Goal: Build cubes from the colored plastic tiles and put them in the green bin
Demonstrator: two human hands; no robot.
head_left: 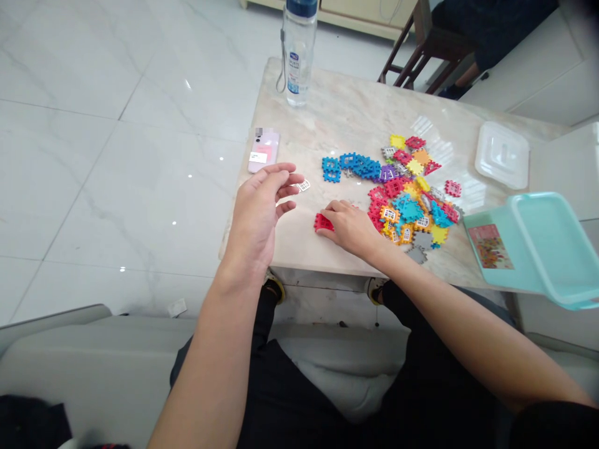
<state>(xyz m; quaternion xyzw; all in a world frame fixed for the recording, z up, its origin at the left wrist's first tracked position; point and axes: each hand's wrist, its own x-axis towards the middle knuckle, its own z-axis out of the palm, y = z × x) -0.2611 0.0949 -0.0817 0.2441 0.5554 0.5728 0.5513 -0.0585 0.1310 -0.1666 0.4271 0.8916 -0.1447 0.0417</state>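
My left hand (pixel 259 215) hovers over the left edge of the marble table (pixel 327 118), fingers loosely curled and apart, holding nothing; a small white window piece (pixel 304 185) lies just past its fingertips. My right hand (pixel 349 226) rests palm down on the table, fingers closed on a red interlocking tile (pixel 322 222). To its right lies a pile of colourful interlocking tiles (pixel 407 199), with a joined row of blue tiles (pixel 355 166) at the pile's left.
A clear water bottle (pixel 298 50) stands at the table's far left corner. A pink phone (pixel 264 151) lies near the left edge. A white lid (pixel 502 154) and a teal plastic box (pixel 543 246) sit at the right. A wooden chair (pixel 421 50) stands beyond.
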